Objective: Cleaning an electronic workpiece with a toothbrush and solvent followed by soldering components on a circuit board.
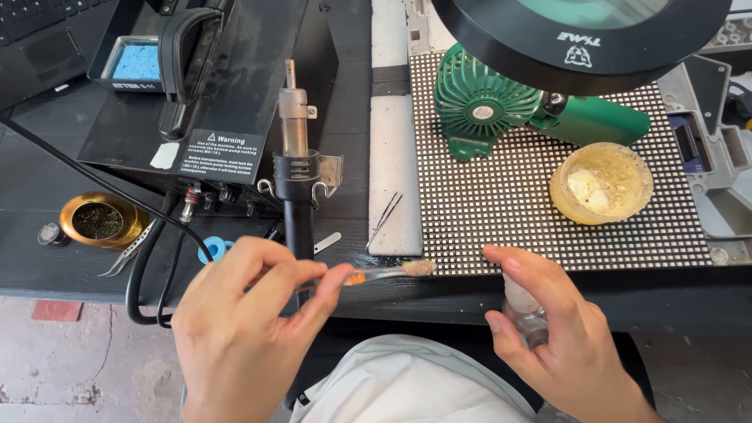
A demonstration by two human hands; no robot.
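Left hand: we see it at lower left of the frame, fingers pinched together on the handle of a small brush, thumb and forefinger closed around the clear and orange shaft.
Brush: its worn, yellowish bristle head sits at the lower edge of the dotted panel, near the middle of the frame. We judge it light and stiff in the handle, soft at the tip; a pinch near the middle of the handle gives the best control.
Right hand: at lower right, wrapped around a small clear bottle, forefinger stretched over its top. The bottle looks light, smooth and perhaps slippery, so we would hold it around the body.
Panel: flat and rigid, lying on the dark surface; its tiny parts are probably fragile.
Nearby: 1 green fan and 1 round yellow jar rest on the panel; a hot-air tool stands upright at center left; tweezers lie beside the panel.
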